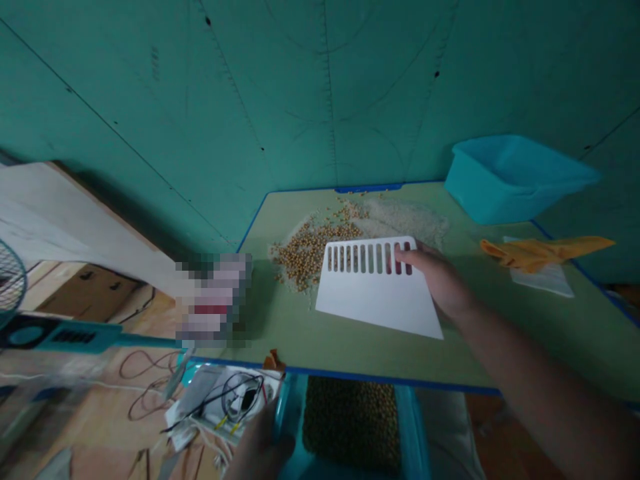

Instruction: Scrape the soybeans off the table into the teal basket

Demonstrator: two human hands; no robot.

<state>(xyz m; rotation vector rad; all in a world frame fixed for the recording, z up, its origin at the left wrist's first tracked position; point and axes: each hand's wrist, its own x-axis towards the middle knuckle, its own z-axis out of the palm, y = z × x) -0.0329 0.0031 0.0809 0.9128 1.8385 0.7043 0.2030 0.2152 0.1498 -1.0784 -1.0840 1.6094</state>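
My right hand (440,273) grips a white plastic scraper (375,297) by its slotted edge, fingers showing through the end slots. The scraper is over the green tabletop (280,333), beside a spread of tan beans (310,247). Pale grains (405,217) lie behind it, towards the wall. At the bottom of the view, my left hand (260,440) is closed on the left rim of a teal tub (415,427). The tub sits below the table's front edge and holds a mass of beans (350,420), darkened by shadow.
An empty-looking teal bin (490,193) stands at the table's back right, with an orange cloth (545,252) in front. A pixelated object (215,300) is at the left edge. Cables and a white box (235,400) lie lower left, near a teal racket-like device (65,333).
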